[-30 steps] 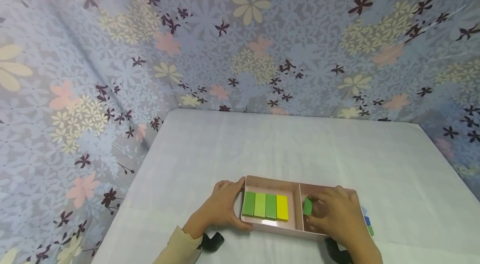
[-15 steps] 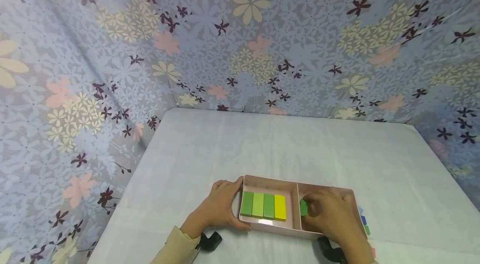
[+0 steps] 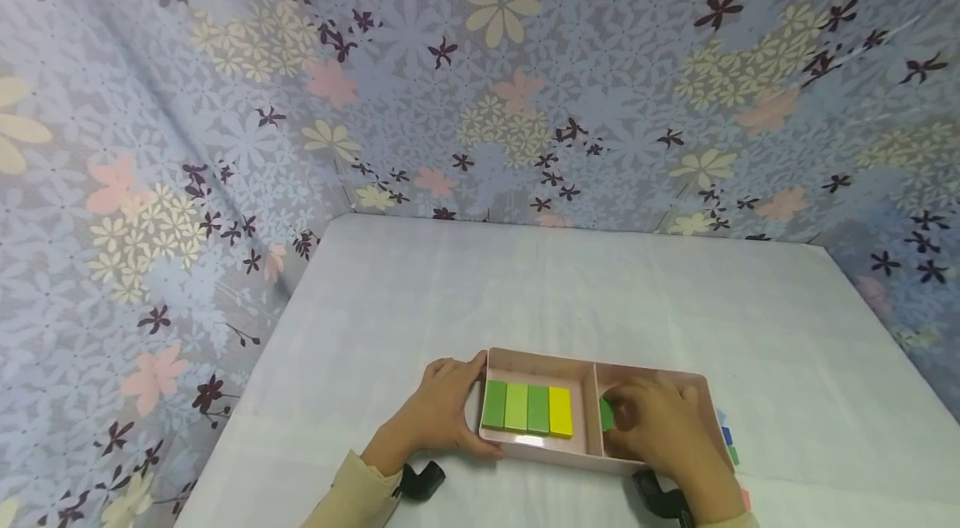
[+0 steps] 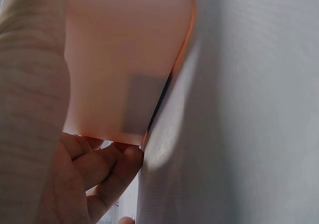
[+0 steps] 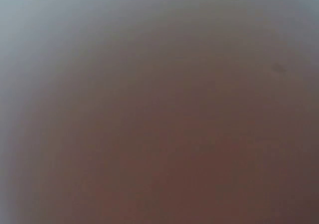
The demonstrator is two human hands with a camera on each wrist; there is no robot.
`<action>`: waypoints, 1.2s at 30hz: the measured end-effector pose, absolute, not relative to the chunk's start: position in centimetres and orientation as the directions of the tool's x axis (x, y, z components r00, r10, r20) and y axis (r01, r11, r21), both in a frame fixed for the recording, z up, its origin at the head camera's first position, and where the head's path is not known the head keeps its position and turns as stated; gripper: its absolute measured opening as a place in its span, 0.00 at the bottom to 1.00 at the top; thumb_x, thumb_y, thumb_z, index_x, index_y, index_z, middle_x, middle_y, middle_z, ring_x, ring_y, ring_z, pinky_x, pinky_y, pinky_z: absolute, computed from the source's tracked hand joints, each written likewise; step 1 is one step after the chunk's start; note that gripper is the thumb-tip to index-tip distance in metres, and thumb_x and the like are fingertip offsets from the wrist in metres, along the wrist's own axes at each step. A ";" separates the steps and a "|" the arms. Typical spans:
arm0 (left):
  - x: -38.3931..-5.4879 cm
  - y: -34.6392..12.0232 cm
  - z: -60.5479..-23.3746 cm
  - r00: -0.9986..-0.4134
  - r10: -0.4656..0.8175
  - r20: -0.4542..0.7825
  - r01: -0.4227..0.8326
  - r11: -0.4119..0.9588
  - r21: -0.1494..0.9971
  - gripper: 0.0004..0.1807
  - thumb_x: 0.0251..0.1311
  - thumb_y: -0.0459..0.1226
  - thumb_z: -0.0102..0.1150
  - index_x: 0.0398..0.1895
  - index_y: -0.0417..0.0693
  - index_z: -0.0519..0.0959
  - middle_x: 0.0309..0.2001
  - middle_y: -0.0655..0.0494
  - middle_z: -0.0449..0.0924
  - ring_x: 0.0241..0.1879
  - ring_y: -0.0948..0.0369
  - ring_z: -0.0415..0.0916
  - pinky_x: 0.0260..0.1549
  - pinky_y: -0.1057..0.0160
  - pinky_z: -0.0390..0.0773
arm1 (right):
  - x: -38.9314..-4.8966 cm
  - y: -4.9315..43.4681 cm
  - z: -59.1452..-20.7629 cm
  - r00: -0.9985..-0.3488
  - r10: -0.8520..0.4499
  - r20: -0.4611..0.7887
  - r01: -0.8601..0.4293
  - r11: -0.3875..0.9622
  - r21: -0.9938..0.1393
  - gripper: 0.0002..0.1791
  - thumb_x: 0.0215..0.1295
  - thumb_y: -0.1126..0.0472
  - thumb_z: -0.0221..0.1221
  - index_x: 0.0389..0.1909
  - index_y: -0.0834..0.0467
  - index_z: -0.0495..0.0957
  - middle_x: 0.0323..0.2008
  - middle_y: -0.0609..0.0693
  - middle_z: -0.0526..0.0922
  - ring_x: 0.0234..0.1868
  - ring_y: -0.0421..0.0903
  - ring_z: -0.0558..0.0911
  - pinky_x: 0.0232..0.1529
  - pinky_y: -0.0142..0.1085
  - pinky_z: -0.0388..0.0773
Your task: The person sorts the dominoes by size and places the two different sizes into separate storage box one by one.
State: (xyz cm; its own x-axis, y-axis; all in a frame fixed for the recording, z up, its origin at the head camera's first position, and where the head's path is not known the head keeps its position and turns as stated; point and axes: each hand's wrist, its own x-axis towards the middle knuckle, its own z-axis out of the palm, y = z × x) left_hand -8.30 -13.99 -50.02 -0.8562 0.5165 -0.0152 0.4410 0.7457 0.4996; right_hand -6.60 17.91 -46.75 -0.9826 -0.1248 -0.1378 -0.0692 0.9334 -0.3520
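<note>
Even light fills the head view; white glare spots the shallow pale-pink divided box (image 3: 551, 455); the right wrist view is blurred throughout.

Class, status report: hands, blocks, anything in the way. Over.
Left hand holds pale pink divided box. Right hand pinches green rectangular block, right compartment. Four rectangular blocks, three green, one yellow, in left compartment. Right hand partly hides held block.

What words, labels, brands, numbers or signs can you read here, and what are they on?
None: no text can be read.
Pink box: no lettering shows; the gray patch in the left wrist view bears no visible letters.
Row of four blocks: plain tops.
Green block in the right hand: partly hidden, no marking visible.
Right wrist view: too blurred to read anything.
</note>
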 end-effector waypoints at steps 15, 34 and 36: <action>-8.3 -14.0 -49.8 -0.856 0.517 -0.017 0.441 0.747 0.497 0.77 0.29 0.73 0.74 0.79 0.39 0.52 0.73 0.53 0.67 0.66 0.57 0.67 0.72 0.46 0.55 | -6.5 17.7 -46.8 -0.981 -0.150 -0.122 -0.100 0.932 -0.348 0.24 0.42 0.48 0.78 0.43 0.49 0.88 0.44 0.43 0.85 0.47 0.48 0.72 0.46 0.49 0.55; -8.1 -14.3 -50.2 -0.854 0.520 -0.005 0.449 0.741 0.499 0.77 0.29 0.75 0.73 0.79 0.39 0.53 0.70 0.56 0.71 0.64 0.59 0.68 0.72 0.47 0.55 | -6.2 17.3 -47.1 -0.974 -0.197 -0.116 -0.146 0.926 -0.348 0.22 0.45 0.53 0.78 0.45 0.51 0.88 0.47 0.45 0.85 0.46 0.47 0.71 0.46 0.48 0.62; -8.1 -14.3 -50.3 -0.853 0.521 -0.001 0.452 0.742 0.495 0.77 0.29 0.75 0.72 0.79 0.40 0.53 0.70 0.56 0.71 0.64 0.59 0.68 0.72 0.47 0.55 | -6.1 17.3 -47.2 -0.974 -0.203 -0.104 -0.156 0.924 -0.350 0.22 0.45 0.53 0.78 0.44 0.50 0.88 0.47 0.45 0.85 0.45 0.47 0.71 0.45 0.47 0.62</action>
